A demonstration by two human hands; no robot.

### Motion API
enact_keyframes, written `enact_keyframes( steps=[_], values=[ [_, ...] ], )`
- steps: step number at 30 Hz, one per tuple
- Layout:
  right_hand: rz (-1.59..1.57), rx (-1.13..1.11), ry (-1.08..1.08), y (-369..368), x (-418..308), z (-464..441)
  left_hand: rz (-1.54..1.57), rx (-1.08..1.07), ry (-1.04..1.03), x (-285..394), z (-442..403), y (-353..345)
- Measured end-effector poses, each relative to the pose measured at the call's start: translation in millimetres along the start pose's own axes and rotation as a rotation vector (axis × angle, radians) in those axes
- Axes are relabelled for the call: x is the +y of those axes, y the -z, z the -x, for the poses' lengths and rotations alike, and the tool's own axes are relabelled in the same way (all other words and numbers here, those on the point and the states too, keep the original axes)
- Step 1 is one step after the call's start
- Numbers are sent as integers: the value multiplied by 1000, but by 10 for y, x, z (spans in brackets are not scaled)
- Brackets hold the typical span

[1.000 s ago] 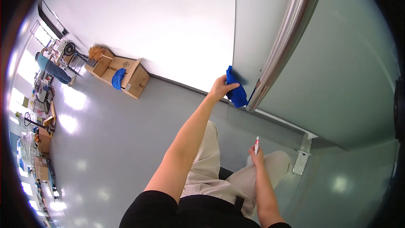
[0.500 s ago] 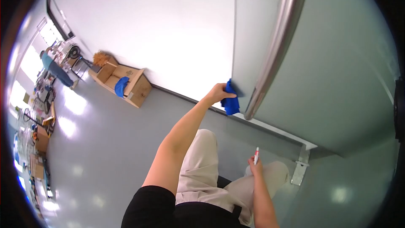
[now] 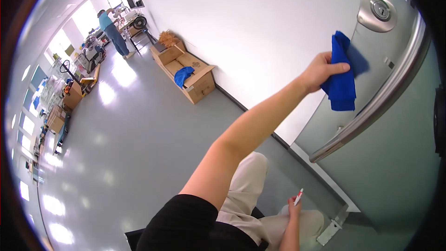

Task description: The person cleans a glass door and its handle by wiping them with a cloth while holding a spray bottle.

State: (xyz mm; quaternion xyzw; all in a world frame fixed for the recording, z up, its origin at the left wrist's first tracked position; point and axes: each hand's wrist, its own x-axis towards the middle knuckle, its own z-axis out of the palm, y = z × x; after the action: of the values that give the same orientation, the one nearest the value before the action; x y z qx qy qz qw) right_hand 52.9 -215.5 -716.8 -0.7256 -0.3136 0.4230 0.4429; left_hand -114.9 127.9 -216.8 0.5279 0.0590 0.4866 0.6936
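My left hand (image 3: 322, 71) is closed on a folded blue cloth (image 3: 342, 76) and holds it at the frosted glass door (image 3: 399, 151), left of the curved metal handle (image 3: 371, 111). A round keyhole lock (image 3: 380, 9) in a metal plate is above the cloth. Most of my left fingers are hidden behind the cloth. Low down by my knee, my right hand (image 3: 293, 207) is wrapped round a white and red marker pen (image 3: 298, 197), its tip pointing up.
An open cardboard box (image 3: 202, 87) with another blue cloth (image 3: 184, 76) in it stands against the white wall (image 3: 260, 32). A metal floor hinge (image 3: 331, 232) is at the door's foot. Farther off, a person (image 3: 114, 35) stands by a table. Boxes (image 3: 56, 118) line the left side.
My left hand has moved the blue cloth up along the glass towards the lock. The view has swung left, bringing the lock into sight. My right hand still holds the marker pen low.
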Motion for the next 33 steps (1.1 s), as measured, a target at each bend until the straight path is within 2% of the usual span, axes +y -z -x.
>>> enact_keyframes(
  steps=[5,9,18,20,22,27,29,30,32,33],
  values=[
    [-35,-21,-58,52,10,18,-55,18,18,-194,187,67],
    [21,-12,6,41,16,23,-97,38,45,-437,322,176],
    [114,11,51,3,142,-31,-207,148,166,-1327,956,572],
    [197,83,91,19,270,-62,-187,165,326,-1545,1097,703],
    [196,110,19,-6,176,-12,-278,154,372,-1723,1210,801],
    [332,159,30,-17,-154,168,-594,135,458,-1901,1303,1017],
    [303,177,9,-26,-262,210,-902,143,369,-1754,1280,968],
    [282,182,9,-29,-238,225,-835,221,221,-1709,1283,930],
    [263,195,31,-24,-116,187,-845,524,103,-1459,1218,813],
    [265,199,48,-51,-38,136,-825,634,-24,-1152,1151,517]
  ],
)
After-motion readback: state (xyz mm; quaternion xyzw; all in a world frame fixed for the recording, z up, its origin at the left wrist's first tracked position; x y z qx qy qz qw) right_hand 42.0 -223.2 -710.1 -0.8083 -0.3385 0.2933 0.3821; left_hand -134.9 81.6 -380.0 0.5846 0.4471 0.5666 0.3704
